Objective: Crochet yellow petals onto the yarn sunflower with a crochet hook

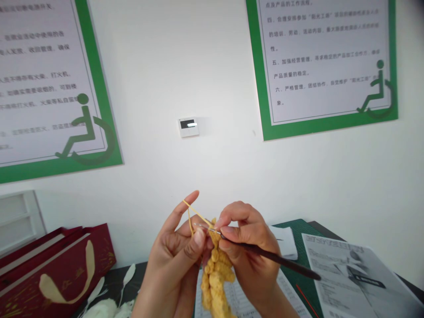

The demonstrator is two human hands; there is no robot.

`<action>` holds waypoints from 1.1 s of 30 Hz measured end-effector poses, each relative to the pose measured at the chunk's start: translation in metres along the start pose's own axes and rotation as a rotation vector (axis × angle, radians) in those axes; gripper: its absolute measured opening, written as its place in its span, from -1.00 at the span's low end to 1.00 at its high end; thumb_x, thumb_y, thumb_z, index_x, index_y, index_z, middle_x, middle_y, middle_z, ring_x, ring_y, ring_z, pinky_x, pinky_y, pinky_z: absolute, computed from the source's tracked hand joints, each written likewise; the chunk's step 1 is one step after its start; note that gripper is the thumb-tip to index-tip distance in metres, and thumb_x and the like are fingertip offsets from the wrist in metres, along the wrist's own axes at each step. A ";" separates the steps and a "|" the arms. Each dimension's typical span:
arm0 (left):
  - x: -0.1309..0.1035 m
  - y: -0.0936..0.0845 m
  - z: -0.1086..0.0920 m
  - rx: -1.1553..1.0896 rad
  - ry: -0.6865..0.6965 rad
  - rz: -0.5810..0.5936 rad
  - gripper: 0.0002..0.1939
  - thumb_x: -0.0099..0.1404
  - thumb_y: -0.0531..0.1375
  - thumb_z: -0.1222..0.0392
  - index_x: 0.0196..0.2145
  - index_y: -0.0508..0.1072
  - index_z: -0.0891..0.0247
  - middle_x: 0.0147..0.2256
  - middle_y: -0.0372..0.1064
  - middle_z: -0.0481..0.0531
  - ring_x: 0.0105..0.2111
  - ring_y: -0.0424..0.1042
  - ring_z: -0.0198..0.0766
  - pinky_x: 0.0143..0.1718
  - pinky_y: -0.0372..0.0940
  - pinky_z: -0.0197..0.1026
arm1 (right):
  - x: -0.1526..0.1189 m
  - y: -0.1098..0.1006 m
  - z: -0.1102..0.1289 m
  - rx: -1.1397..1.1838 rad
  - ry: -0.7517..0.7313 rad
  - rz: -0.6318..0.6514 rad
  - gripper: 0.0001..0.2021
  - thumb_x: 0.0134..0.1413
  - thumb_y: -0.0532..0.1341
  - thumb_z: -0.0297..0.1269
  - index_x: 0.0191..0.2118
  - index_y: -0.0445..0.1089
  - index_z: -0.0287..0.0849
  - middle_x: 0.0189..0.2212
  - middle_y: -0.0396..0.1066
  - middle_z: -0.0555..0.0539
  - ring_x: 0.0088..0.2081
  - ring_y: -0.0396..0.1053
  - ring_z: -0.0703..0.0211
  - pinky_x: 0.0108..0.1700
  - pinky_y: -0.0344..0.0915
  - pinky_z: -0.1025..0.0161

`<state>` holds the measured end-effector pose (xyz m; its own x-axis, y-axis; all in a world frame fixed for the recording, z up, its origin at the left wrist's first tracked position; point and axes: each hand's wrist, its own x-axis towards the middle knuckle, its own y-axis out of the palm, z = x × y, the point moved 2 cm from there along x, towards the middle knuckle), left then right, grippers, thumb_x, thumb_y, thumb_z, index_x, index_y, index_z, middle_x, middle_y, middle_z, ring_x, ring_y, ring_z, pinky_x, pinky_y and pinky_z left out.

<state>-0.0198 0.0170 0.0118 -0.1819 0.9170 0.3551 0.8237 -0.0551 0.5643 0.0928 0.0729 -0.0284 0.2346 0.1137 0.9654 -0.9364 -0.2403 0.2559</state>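
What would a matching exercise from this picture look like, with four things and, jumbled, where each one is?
Things:
1. Hook
2. Yarn
3. Bag
4. White box

Places:
A. Over a raised finger of the left hand
B. On the wall
C. In the right hand
D. At the picture's lower left

Pairs: 1-C, 2-A, 3-D, 4-B.

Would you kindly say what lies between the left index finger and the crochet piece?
In the head view, yellow yarn stretches from the index finger of the left hand to the crochet piece.
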 end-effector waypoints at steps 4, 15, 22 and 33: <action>0.004 -0.005 0.007 -0.024 0.001 0.037 -0.18 -0.06 0.60 0.46 0.18 0.59 0.14 -0.48 0.54 -0.08 -0.48 0.55 -0.29 -0.33 0.54 -0.24 | -0.004 0.006 0.000 0.068 0.022 -0.047 -0.71 0.29 0.31 -0.53 0.00 0.54 0.00 -0.15 0.48 -0.03 -0.12 0.47 0.14 -0.11 0.44 0.10; -0.002 0.012 0.017 0.190 0.311 -0.091 -0.13 0.04 0.58 0.34 0.27 0.47 -0.01 -0.45 0.58 -0.08 -0.46 0.60 -0.26 -0.39 0.52 -0.33 | -0.003 0.004 0.000 0.029 0.006 -0.180 -0.70 0.29 0.27 -0.58 -0.02 0.54 -0.02 -0.17 0.47 -0.02 -0.11 0.46 0.13 -0.09 0.43 0.09; -0.003 0.014 0.011 0.232 0.378 -0.083 -0.18 0.04 0.57 0.34 0.24 0.51 -0.01 -0.44 0.62 -0.06 -0.46 0.61 -0.25 -0.37 0.54 -0.31 | -0.002 0.002 -0.002 0.024 0.040 -0.189 -0.87 0.32 0.29 -0.44 -0.12 0.48 -0.03 -0.19 0.44 -0.03 -0.13 0.43 0.12 -0.16 0.39 0.12; -0.008 0.023 0.015 0.350 0.615 -0.225 -0.19 0.13 0.52 0.37 0.29 0.41 0.09 -0.39 0.67 -0.07 -0.45 0.61 -0.28 -0.35 0.53 -0.36 | 0.012 -0.008 0.010 -0.472 -0.317 -0.026 -0.66 0.18 0.24 -0.63 0.00 0.44 -0.12 -0.30 0.46 -0.05 -0.30 0.39 0.14 -0.27 0.36 0.11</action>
<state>0.0087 0.0148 0.0109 -0.5496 0.4986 0.6704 0.8354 0.3313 0.4385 0.1061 0.0663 -0.0179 0.2574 -0.1989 0.9456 -0.9274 0.2239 0.2996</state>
